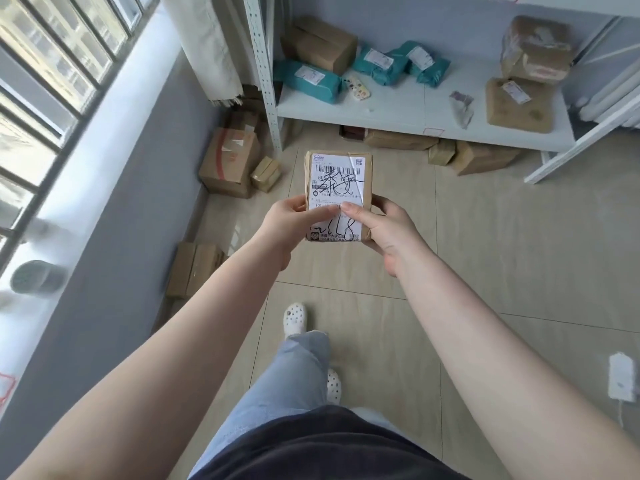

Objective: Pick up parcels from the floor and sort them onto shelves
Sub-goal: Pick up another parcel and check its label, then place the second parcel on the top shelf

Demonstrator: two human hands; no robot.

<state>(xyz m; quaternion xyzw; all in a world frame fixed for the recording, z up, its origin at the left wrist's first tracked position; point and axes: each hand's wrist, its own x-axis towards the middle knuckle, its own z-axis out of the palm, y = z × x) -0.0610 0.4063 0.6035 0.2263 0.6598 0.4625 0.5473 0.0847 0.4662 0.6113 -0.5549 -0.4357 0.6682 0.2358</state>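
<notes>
I hold a small brown parcel (338, 174) with a white shipping label and black handwriting, face up, at mid-frame above the tiled floor. My left hand (294, 223) grips its lower left edge, thumb on the label. Its lower right edge sits in my right hand (384, 226), whose thumb also presses on the label. Ahead stands a white shelf (391, 112) that carries teal mailer bags (308, 79), a brown box (320, 43) and taped brown parcels (517, 105).
Cardboard boxes (230, 161) lie on the floor by the left wall, another box (195, 268) nearer me, and more parcels (479, 155) under the shelf. A window with bars runs along the left. A white power adapter (621, 381) lies at right.
</notes>
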